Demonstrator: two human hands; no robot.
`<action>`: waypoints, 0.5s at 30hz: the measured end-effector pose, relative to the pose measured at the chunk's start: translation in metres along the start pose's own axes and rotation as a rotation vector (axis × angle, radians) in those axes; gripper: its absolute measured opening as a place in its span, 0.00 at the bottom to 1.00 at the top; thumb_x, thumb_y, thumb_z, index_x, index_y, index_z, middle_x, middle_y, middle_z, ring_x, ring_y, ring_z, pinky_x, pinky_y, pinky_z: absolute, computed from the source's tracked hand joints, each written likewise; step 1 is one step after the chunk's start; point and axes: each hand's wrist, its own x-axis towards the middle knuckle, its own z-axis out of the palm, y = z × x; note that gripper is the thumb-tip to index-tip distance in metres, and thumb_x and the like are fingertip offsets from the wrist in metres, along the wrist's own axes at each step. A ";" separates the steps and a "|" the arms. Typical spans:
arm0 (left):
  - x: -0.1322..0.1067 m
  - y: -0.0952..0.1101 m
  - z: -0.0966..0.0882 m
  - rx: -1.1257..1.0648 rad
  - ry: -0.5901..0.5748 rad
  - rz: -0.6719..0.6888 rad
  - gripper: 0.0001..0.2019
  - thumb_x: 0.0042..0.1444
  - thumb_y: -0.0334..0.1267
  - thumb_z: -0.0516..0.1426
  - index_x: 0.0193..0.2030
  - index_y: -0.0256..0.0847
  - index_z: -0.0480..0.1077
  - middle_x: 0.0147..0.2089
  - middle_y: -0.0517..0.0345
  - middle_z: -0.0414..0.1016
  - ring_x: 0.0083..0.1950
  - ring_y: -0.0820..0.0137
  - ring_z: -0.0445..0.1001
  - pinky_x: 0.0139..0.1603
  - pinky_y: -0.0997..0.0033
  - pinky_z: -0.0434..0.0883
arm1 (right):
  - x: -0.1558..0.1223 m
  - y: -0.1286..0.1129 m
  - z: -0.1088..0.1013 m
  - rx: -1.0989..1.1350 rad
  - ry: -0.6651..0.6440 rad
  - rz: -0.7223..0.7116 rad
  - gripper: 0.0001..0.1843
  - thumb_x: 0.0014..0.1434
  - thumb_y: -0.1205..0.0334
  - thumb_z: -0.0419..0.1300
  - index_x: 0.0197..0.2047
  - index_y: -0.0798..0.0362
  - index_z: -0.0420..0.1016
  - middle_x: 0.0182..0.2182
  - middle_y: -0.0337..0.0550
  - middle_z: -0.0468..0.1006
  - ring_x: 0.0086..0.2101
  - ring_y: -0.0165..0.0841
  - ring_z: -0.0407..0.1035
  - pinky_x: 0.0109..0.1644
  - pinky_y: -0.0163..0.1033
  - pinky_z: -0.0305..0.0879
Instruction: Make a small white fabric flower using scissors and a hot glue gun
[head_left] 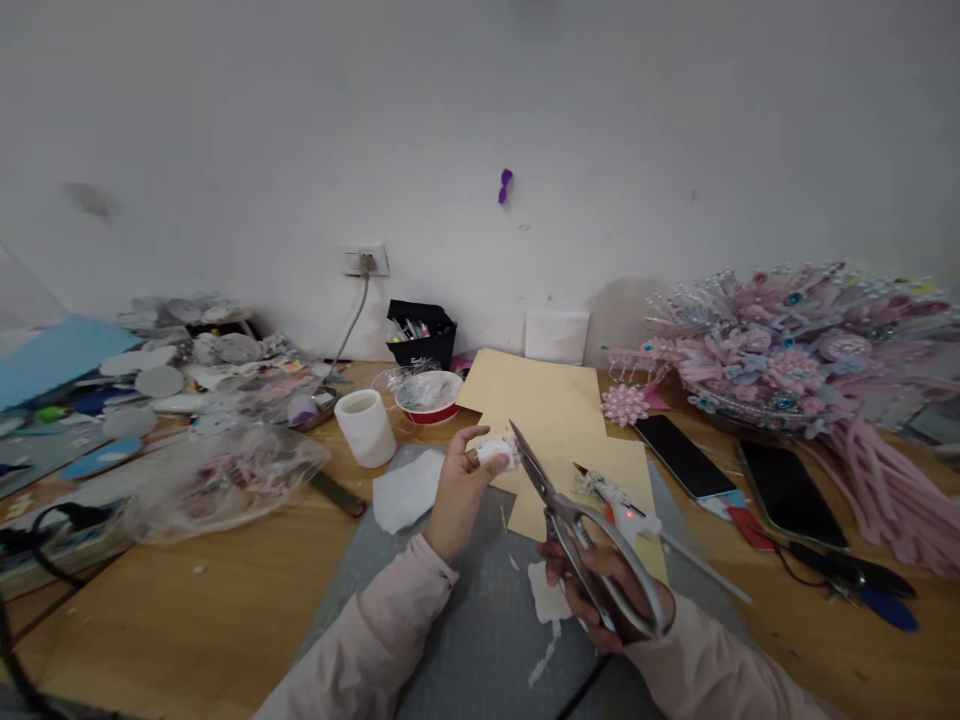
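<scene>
Your left hand (459,490) pinches one small white piece (492,452); your right hand (602,568) grips one metal scissors (553,499), two flat phones (686,458) (791,492) rightward.

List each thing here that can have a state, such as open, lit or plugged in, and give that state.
Scissors: in the right hand, blades closed or nearly so.
White piece: pinched in the left hand.
Plug: in the wall socket.
Black pouch: open, holding pens.
White roll: standing on end.
White tool: red light lit.
Left phone: flat, screen dark.
Right phone: flat, screen dark.
</scene>
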 end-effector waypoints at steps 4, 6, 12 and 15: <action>-0.002 0.002 0.001 -0.094 -0.069 -0.030 0.16 0.45 0.34 0.59 0.41 0.39 0.60 0.37 0.55 0.74 0.35 0.71 0.74 0.40 0.71 0.67 | -0.006 -0.003 0.004 -0.177 0.044 -0.055 0.25 0.39 0.50 0.63 0.39 0.54 0.67 0.23 0.35 0.69 0.09 0.19 0.54 0.07 0.25 0.44; -0.003 0.003 0.001 -0.105 -0.071 -0.039 0.16 0.45 0.34 0.59 0.41 0.39 0.60 0.37 0.55 0.75 0.35 0.71 0.74 0.41 0.69 0.67 | -0.007 -0.006 0.007 -0.340 0.106 -0.053 0.23 0.39 0.51 0.62 0.37 0.55 0.66 0.21 0.32 0.67 0.09 0.19 0.52 0.10 0.27 0.43; 0.000 0.003 0.001 -0.088 -0.005 -0.029 0.18 0.42 0.32 0.62 0.39 0.39 0.60 0.34 0.57 0.76 0.33 0.71 0.75 0.39 0.70 0.68 | 0.008 -0.019 0.022 -1.384 0.413 -0.117 0.08 0.41 0.60 0.57 0.25 0.56 0.67 0.21 0.37 0.68 0.24 0.29 0.62 0.27 0.33 0.54; 0.000 0.004 0.002 -0.115 -0.014 -0.046 0.18 0.40 0.31 0.62 0.38 0.39 0.60 0.32 0.58 0.76 0.32 0.71 0.75 0.37 0.72 0.68 | 0.023 -0.022 0.026 -1.692 0.452 -0.120 0.08 0.40 0.61 0.58 0.26 0.55 0.68 0.24 0.40 0.71 0.27 0.32 0.64 0.29 0.34 0.54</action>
